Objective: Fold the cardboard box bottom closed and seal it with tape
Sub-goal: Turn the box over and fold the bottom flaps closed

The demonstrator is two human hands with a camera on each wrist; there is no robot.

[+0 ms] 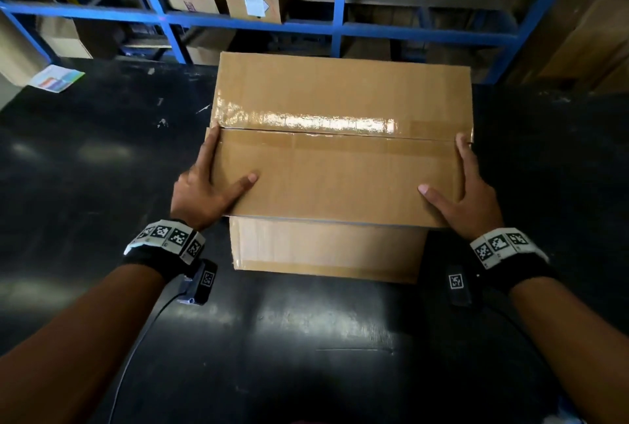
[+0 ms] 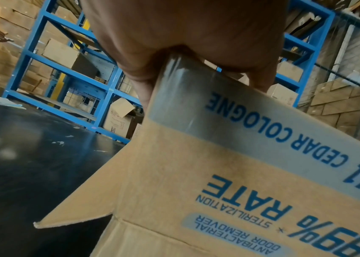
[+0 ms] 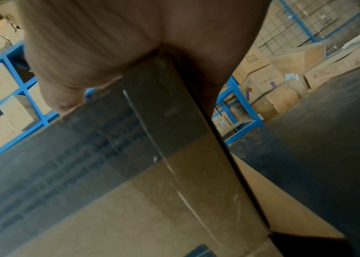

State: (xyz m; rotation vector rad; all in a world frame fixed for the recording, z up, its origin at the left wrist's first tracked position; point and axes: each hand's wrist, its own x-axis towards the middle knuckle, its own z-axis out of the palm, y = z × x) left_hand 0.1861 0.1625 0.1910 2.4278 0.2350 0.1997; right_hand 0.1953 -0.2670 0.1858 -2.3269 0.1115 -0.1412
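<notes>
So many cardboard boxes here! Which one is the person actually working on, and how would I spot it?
Look at the black table in front of the blue shelving. The cardboard box stands alone on it, with the left hand and right hand gripping its two ends. Unlike the boxes on the shelves, it has a glossy strip of clear tape along its closed top seam.

Box (image 1: 340, 165) underside hidden; side print (image 3: 99, 139) blurred, unreadable in right wrist view.
</notes>
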